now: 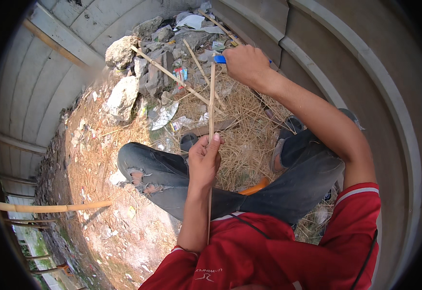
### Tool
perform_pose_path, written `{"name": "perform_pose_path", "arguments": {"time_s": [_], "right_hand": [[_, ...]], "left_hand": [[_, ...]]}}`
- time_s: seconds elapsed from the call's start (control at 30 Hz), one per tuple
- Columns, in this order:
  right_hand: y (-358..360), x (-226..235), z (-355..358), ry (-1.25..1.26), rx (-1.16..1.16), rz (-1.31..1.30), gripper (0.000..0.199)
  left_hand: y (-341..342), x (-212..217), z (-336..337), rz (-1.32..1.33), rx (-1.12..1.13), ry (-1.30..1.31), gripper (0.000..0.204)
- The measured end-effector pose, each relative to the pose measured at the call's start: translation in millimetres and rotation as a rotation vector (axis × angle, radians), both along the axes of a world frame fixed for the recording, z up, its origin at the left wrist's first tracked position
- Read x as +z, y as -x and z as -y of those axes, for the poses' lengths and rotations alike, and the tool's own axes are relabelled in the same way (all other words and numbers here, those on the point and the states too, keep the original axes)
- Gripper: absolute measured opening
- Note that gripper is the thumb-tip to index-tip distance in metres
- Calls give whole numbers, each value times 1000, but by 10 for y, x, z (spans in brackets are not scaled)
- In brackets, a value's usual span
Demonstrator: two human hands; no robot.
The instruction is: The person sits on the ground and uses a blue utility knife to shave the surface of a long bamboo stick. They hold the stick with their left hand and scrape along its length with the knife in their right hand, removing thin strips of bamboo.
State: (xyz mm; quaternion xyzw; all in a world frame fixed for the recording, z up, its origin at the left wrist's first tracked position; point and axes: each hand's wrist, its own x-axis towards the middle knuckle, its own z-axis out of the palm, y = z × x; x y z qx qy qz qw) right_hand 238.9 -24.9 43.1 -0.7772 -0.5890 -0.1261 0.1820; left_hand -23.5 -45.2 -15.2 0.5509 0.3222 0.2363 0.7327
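My left hand (203, 162) is closed around a long, thin bamboo strip (212, 99) in front of my lap. The strip runs upward from beside my left forearm, past my thumb, toward the stones. At its far end my right hand (248, 65) grips a blue-handled tool (219, 59), with the fingers wrapped over most of it. The blue tip is right by the top of the strip; whether it touches and what its blade looks like cannot be made out. My right arm reaches far out, bent at the elbow.
Bamboo sticks (165, 71) lean on grey and pale stones (120, 99) ahead. Straw-like shavings (245, 150) and litter cover the ground between my feet. A corrugated metal wall (365, 72) curves close on the right. A bamboo pole (56, 207) juts in from the left.
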Motion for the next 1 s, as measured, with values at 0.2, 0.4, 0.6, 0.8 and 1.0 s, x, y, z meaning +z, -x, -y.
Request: {"name": "perform_pose_path", "arguments": {"time_s": [0.2,0.4,0.6,0.8,1.0], "right_hand": [[359,-158,100,47,99,-4,16],[389,-186,143,55,141,14,14],[113,12,-61,4,18,72,16],[593,-296,168,136,218,49,14],[90,-75,28,22,56,-12,16]], "left_hand": [[63,-38,-72,46,-30,98,38],[46,31,-94,109,-89,210,44],[47,30,-110,134,-120,240,46],[109,3,-144,87,-73,270,47],[18,77,-51,44,-108,173,45]]}}
